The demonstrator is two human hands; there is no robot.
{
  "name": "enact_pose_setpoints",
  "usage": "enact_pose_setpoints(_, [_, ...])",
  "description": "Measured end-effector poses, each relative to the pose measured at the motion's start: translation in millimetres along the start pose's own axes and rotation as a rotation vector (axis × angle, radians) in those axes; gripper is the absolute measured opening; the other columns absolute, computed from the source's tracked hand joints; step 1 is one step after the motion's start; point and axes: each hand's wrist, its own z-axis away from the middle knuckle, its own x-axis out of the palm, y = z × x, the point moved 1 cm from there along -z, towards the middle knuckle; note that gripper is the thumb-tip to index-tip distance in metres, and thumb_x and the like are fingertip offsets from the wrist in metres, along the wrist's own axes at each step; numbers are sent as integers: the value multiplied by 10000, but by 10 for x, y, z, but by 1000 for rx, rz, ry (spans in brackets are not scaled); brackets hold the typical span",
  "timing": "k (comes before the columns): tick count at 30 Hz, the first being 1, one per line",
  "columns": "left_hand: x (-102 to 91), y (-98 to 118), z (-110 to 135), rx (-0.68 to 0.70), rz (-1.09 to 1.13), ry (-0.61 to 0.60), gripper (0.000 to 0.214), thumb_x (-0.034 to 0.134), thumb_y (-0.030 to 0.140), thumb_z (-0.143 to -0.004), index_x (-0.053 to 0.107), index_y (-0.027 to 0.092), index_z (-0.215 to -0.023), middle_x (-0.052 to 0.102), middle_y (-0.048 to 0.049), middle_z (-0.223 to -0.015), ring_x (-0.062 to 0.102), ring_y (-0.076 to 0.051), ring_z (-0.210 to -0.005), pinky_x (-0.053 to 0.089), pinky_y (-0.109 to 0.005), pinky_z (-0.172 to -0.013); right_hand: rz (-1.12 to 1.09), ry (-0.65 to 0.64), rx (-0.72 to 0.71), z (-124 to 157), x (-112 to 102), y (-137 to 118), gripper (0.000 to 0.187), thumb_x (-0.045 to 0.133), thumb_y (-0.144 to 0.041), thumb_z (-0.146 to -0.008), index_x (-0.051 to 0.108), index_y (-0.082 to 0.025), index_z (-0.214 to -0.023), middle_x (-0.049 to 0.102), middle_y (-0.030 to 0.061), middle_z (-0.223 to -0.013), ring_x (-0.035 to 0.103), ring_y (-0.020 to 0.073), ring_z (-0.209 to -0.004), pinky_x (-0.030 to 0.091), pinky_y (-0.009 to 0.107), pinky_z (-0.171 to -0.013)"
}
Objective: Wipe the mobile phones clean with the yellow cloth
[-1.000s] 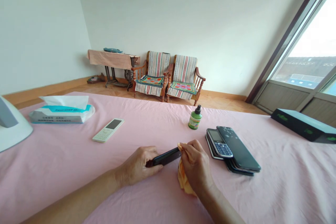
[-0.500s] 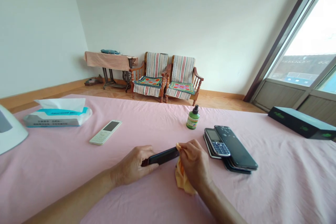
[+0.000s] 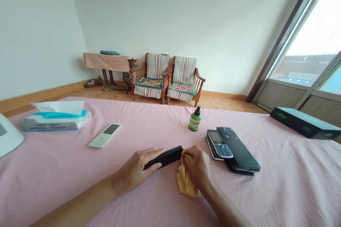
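My left hand [image 3: 137,172] is closed around a black phone [image 3: 167,156], holding it on edge just above the pink tablecloth [image 3: 66,170]. My right hand [image 3: 198,168] pinches a yellow cloth [image 3: 183,184] and presses it against the phone's right end. The cloth hangs down from under my right palm onto the table. Both hands sit near the table's front middle.
A pile of dark phones [image 3: 231,147] lies right of my hands, with a small green spray bottle [image 3: 195,120] behind it. A white phone [image 3: 105,135] and a tissue pack [image 3: 54,117] lie at the left. A dark box [image 3: 303,122] sits far right. Two striped chairs [image 3: 167,79] stand by the wall.
My hands have stayed together on the phone. The phone has tilted slightly lower and my right hand with the cloth has slid a little along its end. The camera has shifted slightly.
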Motion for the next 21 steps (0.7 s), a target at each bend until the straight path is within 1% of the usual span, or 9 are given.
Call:
enact_pose_setpoints(6, [-25,43,-7,-14,16,-20,413,537,220,-897,512,242,-1309,653,-44,-1173,616,-191,-1043,478,-300,-938,-28,6,-9,-15,-31,-77,223,499,-180,-793,718,-194,-751,612,12,-714,589,133,-664,393,194,-584])
enact_pose_setpoints(7, [-24,43,-9,-17,21,-19,416,535,219,-897,509,243,-1312,654,-44,-1171,614,-191,-1047,476,-302,-941,-2,-8,-1,-7,-24,-69,226,496,-171,-789,713,-189,-731,605,12,-699,584,134,-653,384,196,-576])
enact_pose_setpoints(11, [-9,26,-7,-30,28,-4,416,537,215,-893,511,239,-1307,656,-44,-1158,612,-187,-1044,472,-302,-942,106,-64,17,27,16,-2,259,477,-66,-713,645,-169,-545,534,2,-596,530,125,-562,312,215,-520])
enact_pose_setpoints(14, [-4,34,3,-46,16,8,403,533,219,-891,516,230,-1294,647,-50,-1168,601,-190,-1063,455,-313,-960,107,-70,7,16,12,10,261,472,-44,-707,622,-166,-532,525,-1,-600,523,121,-562,308,216,-520])
enact_pose_setpoints(17, [-13,76,8,-76,25,13,384,519,212,-891,503,226,-1275,637,-48,-1170,592,-188,-1068,446,-309,-954,32,-65,-8,-12,-38,-48,233,488,-78,-753,663,-175,-635,553,1,-654,555,127,-616,359,206,-555])
enact_pose_setpoints(21, [-16,128,4,-114,29,7,316,503,222,-902,476,236,-1216,650,-18,-1044,620,-171,-932,481,-260,-821,-196,-21,-86,18,-114,-207,182,511,-173,-830,692,-190,-839,586,20,-778,588,148,-740,430,215,-659])
